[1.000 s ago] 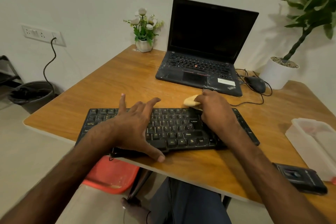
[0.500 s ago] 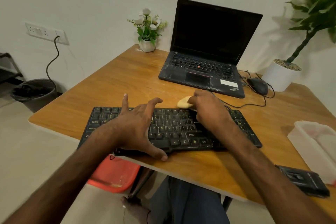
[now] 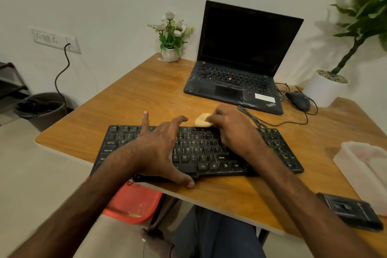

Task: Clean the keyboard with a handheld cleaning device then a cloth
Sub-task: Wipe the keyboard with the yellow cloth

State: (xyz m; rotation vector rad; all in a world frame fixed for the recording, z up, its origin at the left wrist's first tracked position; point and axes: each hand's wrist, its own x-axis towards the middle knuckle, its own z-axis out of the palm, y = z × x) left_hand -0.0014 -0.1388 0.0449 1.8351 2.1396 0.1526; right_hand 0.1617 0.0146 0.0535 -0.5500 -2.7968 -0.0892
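Wooden surface (image 3: 129,111) carries the keyboard (image 3: 209,153) near its front edge. Left grip (image 3: 159,148), spread wide, presses the keyboard's left half. Right grip (image 3: 232,125) pinches a yellow cloth (image 3: 202,120) at the keyboard's rear edge. The cloth-wiping step seems underway; the next move likely calls for sweeping along the key rows under steady bracing.

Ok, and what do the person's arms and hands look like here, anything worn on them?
Both are bare: the left hand and right hand wear no gloves, and no ring, watch or bracelet shows. The forearms are uncovered down to the frame's edge, so no sleeve is in view.
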